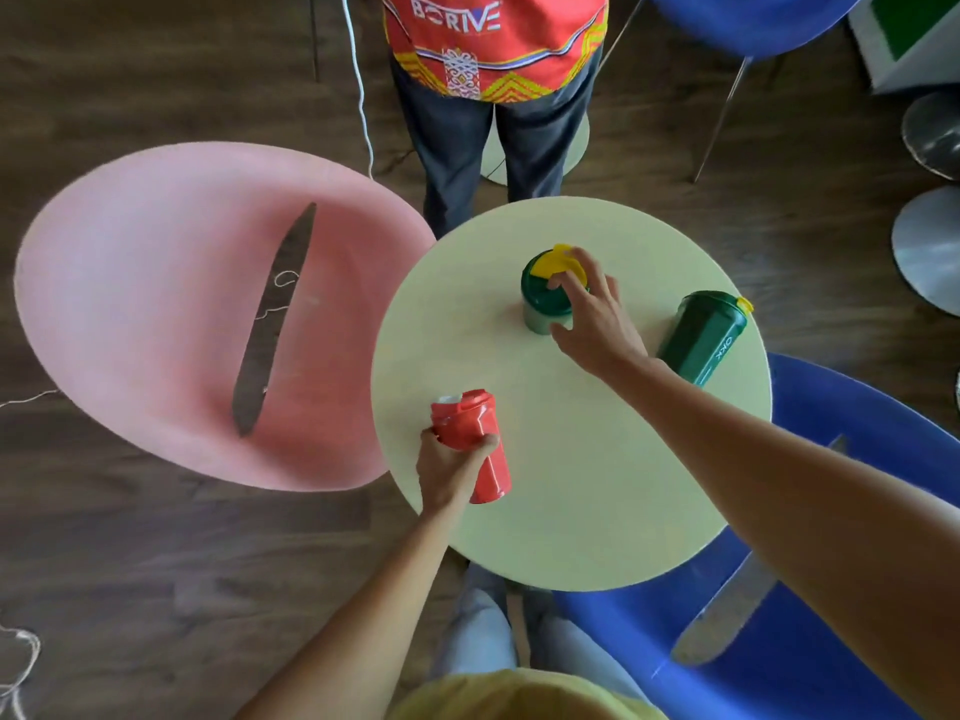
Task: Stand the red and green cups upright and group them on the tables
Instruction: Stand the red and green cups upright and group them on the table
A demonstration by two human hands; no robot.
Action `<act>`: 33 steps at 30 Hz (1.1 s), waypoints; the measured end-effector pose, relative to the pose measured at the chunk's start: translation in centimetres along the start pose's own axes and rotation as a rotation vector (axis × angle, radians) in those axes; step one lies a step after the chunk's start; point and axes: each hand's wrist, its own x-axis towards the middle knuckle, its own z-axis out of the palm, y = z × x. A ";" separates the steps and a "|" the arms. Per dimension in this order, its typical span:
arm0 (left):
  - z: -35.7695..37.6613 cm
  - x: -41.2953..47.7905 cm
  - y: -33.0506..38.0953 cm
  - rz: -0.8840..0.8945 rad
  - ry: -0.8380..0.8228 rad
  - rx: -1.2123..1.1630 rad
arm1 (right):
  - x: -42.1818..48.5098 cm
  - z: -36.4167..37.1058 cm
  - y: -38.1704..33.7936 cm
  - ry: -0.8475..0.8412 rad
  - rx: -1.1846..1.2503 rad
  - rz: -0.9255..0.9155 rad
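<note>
A smooth, moulded pink chair [171,314], its shell split by a long dark slot, stands on dark wood-plank flooring [130,563] at the left, its edge tucked just under a round, pale yellow-green table [571,511] with a matte top. Near the table's left rim, the left hand [449,467] is wrapped around the middle of a red cup [475,449], a faceted plastic shaker with a red lid and a whitish cap; the cup is tilted, its lid leaning up and left, and whether its base touches the tabletop cannot be told. Toward the table's centre an upright green cup [548,298], dark green on top and paler at the body, carries a yellow flip cap; the right hand [597,319] grasps it from above, fingertips on the lid and thumb against the side. To the right, near the table's edge, a second green cup [701,337] lies on its side, its angular dark plastic body printed with white lettering and its yellow-capped end pointing up and right, well apart from both hands. Glossy blue chairs [831,641] sit at the lower right and top right. Across the table stands another person [493,96] in a red patterned shirt and dark trousers.
</note>
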 end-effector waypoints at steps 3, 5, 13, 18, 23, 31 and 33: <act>0.6 -0.7 0.5 0.133 -0.030 -0.016 | -0.2 -0.3 0.2 -0.017 0.012 -0.003; 1.0 -1.0 1.0 0.201 -0.033 -0.013 | -0.2 -0.4 0.2 -0.027 0.023 -0.001; 2.5 -0.4 2.4 0.409 -0.032 -0.047 | -0.1 -1.2 0.4 -0.099 0.052 0.022; 3.0 0.0 2.6 0.491 -0.048 -0.087 | 0.1 -1.6 0.6 -0.136 0.049 0.022; 3.2 -0.2 2.1 0.529 -0.079 -0.049 | 0.2 -1.7 0.9 -0.170 0.054 0.016; 2.4 -0.4 -0.2 0.547 -0.166 0.122 | 0.5 -2.0 1.3 -0.178 0.042 -0.001; 2.3 -0.3 -0.1 0.554 -0.142 0.148 | 0.6 -1.9 1.7 -0.180 0.050 -0.009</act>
